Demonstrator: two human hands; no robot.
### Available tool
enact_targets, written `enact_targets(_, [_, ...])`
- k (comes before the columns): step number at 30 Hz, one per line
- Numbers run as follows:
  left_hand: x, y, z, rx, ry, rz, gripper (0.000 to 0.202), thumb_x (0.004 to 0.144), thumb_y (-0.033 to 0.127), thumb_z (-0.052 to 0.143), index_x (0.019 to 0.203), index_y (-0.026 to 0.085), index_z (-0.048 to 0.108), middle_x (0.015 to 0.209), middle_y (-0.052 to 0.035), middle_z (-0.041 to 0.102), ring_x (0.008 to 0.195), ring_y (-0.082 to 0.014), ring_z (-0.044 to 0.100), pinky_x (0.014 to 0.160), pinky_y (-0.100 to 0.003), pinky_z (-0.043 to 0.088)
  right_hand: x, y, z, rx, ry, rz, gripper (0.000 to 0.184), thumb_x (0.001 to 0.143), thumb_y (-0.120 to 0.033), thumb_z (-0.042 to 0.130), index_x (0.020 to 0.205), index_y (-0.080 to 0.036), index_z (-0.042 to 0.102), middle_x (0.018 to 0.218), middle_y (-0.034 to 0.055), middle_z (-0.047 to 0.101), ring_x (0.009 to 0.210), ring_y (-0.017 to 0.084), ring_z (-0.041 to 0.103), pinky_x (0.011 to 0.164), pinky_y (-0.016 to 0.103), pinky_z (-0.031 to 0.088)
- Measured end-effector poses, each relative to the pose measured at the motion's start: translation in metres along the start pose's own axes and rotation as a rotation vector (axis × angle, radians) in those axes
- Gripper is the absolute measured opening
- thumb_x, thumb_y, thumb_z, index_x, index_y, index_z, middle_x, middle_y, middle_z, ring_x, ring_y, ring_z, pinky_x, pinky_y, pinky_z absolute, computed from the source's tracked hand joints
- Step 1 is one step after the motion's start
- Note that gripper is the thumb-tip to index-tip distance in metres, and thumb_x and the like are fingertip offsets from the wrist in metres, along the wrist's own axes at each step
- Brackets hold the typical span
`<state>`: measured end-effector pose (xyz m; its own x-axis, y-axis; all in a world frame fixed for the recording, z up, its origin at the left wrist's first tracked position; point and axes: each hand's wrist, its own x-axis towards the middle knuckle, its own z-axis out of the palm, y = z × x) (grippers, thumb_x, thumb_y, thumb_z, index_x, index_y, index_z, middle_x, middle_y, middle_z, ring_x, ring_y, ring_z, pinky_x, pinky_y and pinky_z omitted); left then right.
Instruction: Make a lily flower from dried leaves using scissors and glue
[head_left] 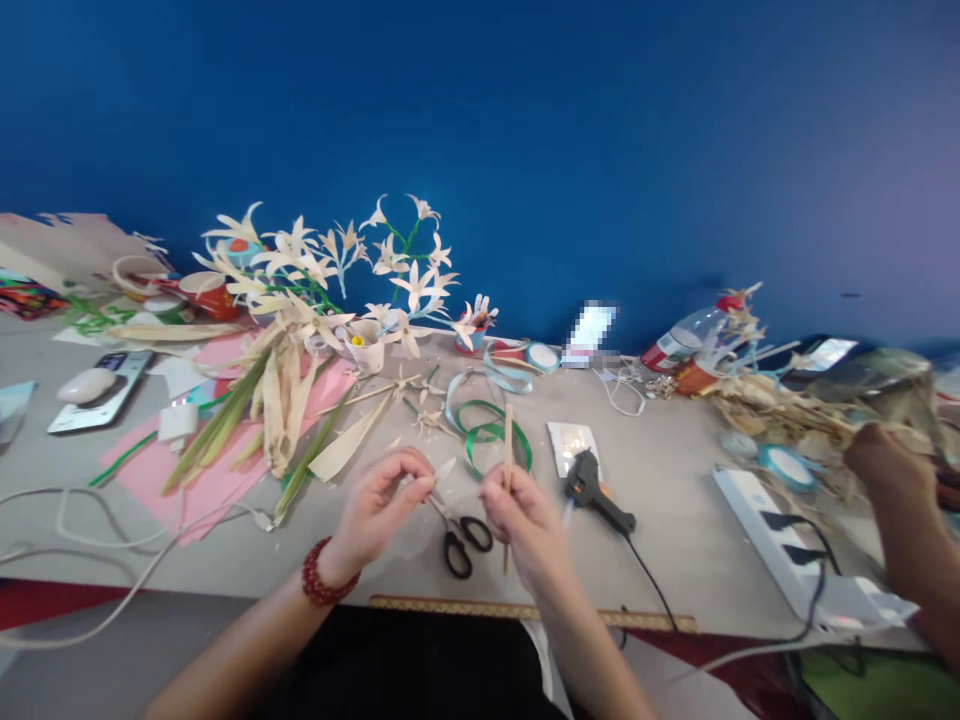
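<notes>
right grip [523, 505] holds stick [508, 440]—open table [671, 500] past glue gun [589, 485] (strip [465, 607] along edge)

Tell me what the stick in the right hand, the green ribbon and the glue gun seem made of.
Stick: probably wood or bamboo with a matte finish, given its tan colour and slim, straight shape.
Green ribbon: fabric or plastic, perhaps slightly glossy, from its flat strip and loose loops.
Glue gun: apparently plastic, dull dark grey, judging by its even colour and moulded shape.
</notes>
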<state>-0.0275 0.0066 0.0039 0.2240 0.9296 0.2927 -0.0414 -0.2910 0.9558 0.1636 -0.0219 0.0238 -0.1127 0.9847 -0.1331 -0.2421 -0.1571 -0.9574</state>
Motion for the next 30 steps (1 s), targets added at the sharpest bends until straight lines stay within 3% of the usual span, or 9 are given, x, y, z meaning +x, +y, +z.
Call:
enact_targets(3, [-0.004,0.000,0.015,-0.134,0.025,-0.073,0.014,0.090,0.024,0.055,0.080,0.016,0.058,0.076,-0.0015,0.054,0.069,-0.0125,0.052,0.064,-0.024,0.045,0.005,0.013,0.019,-0.098,0.072,-0.090,0.027,0.078,-0.042,0.070,0.085,-0.019,0.057,0.062,-0.0058,0.044,0.048,0.007,0.032,0.044,0.020,0.026])
enact_targets(7, [-0.009,-0.003,0.024,-0.154,0.048,-0.114,0.015,0.090,0.027,0.056,0.081,0.016,0.059,0.076,-0.0021,0.054,0.070,-0.0134,0.053,0.066,-0.025,0.046,0.008,0.017,0.027,-0.219,0.109,-0.211,0.020,0.084,-0.038,0.063,0.081,-0.019,0.057,0.066,-0.0027,0.050,0.053,0.010,0.039,0.050,0.022,0.032])
enact_targets(12, [-0.006,0.000,0.013,-0.082,-0.011,-0.095,0.017,0.089,0.028,0.057,0.100,0.016,0.062,0.098,-0.0085,0.061,0.091,-0.0196,0.057,0.081,-0.031,0.047,0.014,0.000,0.014,-0.576,-0.052,-0.302,0.014,0.085,-0.028,0.060,0.075,-0.019,0.058,0.068,-0.0017,0.050,0.057,0.011,0.041,0.054,0.024,0.033])
enact_targets(15, [0.002,0.005,0.004,-0.057,-0.112,-0.098,0.013,0.088,0.028,0.058,0.090,0.016,0.061,0.089,-0.0059,0.060,0.085,-0.0181,0.056,0.079,-0.031,0.046,0.016,-0.006,0.009,-0.661,-0.167,-0.228,0.011,0.083,-0.025,0.060,0.074,-0.019,0.056,0.066,-0.0031,0.046,0.055,0.010,0.040,0.051,0.023,0.030])
enact_targets(19, [0.006,0.006,-0.001,-0.131,-0.202,-0.213,0.015,0.087,0.029,0.059,0.082,0.015,0.059,0.078,-0.0030,0.056,0.075,-0.0148,0.052,0.070,-0.027,0.045,0.018,-0.006,0.006,-0.564,-0.204,-0.143,0.013,0.081,-0.025,0.061,0.073,-0.018,0.054,0.066,-0.0035,0.046,0.054,0.010,0.039,0.050,0.022,0.030])
enact_targets(23, [0.000,-0.001,0.003,-0.307,-0.117,-0.278,0.013,0.086,0.027,0.061,0.083,0.015,0.058,0.080,-0.0031,0.054,0.073,-0.0138,0.052,0.070,-0.027,0.045,0.019,0.000,0.004,-0.333,-0.215,-0.042,0.020,0.083,-0.035,0.062,0.077,-0.018,0.053,0.063,-0.0039,0.046,0.053,0.010,0.038,0.049,0.022,0.029])
enact_targets(26, [-0.003,-0.005,0.006,-0.379,-0.035,-0.274,0.011,0.086,0.026,0.062,0.083,0.016,0.058,0.082,-0.0033,0.054,0.075,-0.0144,0.053,0.072,-0.028,0.046,0.019,0.005,0.004,-0.278,-0.241,-0.013,0.026,0.081,-0.041,0.065,0.080,-0.018,0.054,0.066,-0.0028,0.050,0.053,0.009,0.038,0.049,0.022,0.029])
enact_targets(30, [-0.002,-0.002,0.005,-0.392,-0.095,-0.267,0.012,0.086,0.026,0.060,0.081,0.016,0.056,0.080,-0.0037,0.053,0.075,-0.0154,0.051,0.071,-0.028,0.045,0.019,0.007,0.007,-0.267,-0.216,-0.035,0.029,0.082,-0.043,0.065,0.075,-0.017,0.054,0.065,-0.0023,0.051,0.055,0.010,0.040,0.051,0.022,0.032])
